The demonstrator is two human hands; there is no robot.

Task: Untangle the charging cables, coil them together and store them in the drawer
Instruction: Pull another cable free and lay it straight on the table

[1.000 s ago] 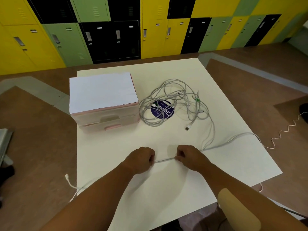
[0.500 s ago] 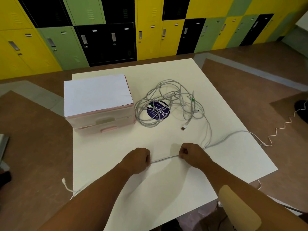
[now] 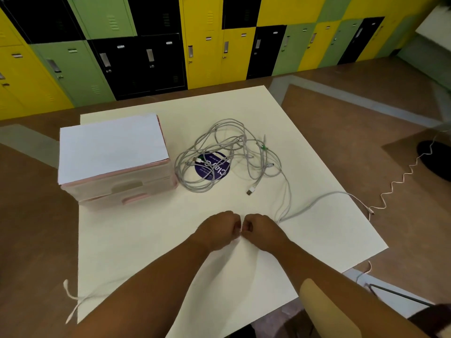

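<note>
Both hands — left hand (image 3: 219,228), right hand (image 3: 260,228) — are fisted knuckle-to-knuckle, pinching one strand. The cables (image 3: 219,154) sit tangled at 12 o'clock on the counter (image 3: 146,240), beside the drawer (image 3: 127,189). They look light and floppy — I'd grip near a plug (image 3: 251,190).

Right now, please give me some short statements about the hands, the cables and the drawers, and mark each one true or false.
1. Both hands, left and right, are closed, fists almost touching. True.
2. The cable tangle lies inside a drawer. False: it lies on the table, right of the drawer box.
3. Both drawers are shut. True.
4. A loose USB plug lies on the table between the tangle and the hands. True.
5. The drawer box is blue. False: it is pink and white.
</note>
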